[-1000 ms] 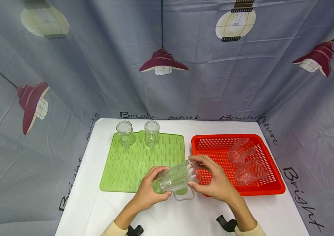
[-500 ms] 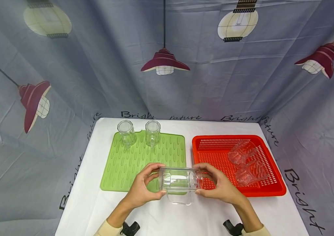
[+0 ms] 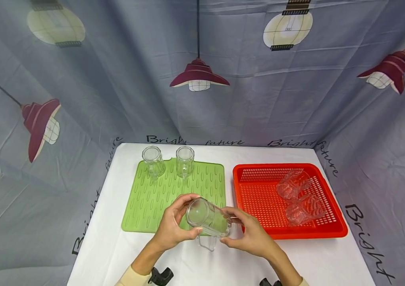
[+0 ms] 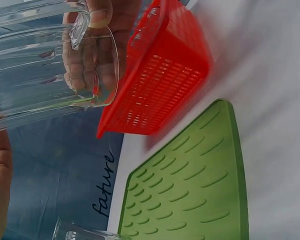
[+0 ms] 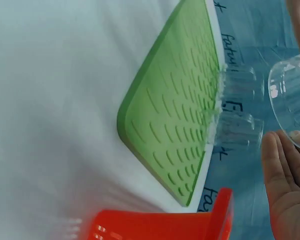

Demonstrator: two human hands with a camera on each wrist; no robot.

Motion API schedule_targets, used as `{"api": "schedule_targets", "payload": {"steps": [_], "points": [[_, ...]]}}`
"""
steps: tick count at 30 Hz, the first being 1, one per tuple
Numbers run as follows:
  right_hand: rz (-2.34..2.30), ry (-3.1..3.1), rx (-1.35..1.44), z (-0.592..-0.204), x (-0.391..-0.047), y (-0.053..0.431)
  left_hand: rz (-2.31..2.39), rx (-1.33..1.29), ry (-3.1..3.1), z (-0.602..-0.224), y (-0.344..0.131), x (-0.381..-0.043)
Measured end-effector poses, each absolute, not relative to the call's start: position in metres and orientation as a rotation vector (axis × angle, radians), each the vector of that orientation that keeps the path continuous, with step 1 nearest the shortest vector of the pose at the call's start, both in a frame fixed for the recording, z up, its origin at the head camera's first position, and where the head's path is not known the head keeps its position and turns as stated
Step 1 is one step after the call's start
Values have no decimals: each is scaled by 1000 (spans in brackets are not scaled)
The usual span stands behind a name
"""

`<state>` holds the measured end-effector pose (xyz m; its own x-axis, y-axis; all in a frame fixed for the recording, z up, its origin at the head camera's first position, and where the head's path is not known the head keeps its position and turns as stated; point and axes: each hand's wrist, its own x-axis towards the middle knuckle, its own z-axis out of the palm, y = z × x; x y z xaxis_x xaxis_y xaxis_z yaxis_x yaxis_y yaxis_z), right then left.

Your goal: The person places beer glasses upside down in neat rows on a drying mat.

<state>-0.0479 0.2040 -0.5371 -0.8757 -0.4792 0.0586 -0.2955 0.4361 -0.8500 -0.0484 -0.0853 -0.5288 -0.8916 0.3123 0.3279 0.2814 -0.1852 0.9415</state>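
Both hands hold a clear glass mug (image 3: 212, 220) between them, tilted on its side over the front edge of the green drying mat (image 3: 145, 214). At its left end my left hand (image 3: 174, 223) grips it, thumb below and fingers above. My right hand (image 3: 250, 235) holds the other end in the same way. The mug's handle (image 3: 207, 243) hangs on the side toward me. In the right wrist view, a round end of the mug (image 5: 290, 95) faces the camera. Two more glass mugs, one at the left (image 3: 153, 161) and one beside it (image 3: 185, 161), stand at the mat's back edge.
On the right sits a red perforated basket (image 3: 236, 190) with two glass mugs, a rear one (image 3: 293, 183) and a front one (image 3: 304, 209), lying at its right side. A white cloth covers the table (image 3: 109, 246). A grey printed curtain (image 3: 245, 107) surrounds it.
The mug has turned from tilted, through level, to its left end facing up toward the head camera. My right hand has moved left and down with it, away from over the basket.
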Motion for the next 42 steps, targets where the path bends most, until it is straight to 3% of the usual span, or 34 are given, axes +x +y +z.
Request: {"api": "schedule_targets", "payload": {"steps": [15, 26, 42], "points": [[-1538, 2495, -582, -538, -49, 212, 2207, 740, 2174, -523, -83, -67], [-1593, 2593, -422, -542, -37, 231, 2009, 530, 2564, -513, -67, -127], [-1643, 2587, -353, -544, -28, 244, 1643, 356, 2831, -543, -22, -208]]}}
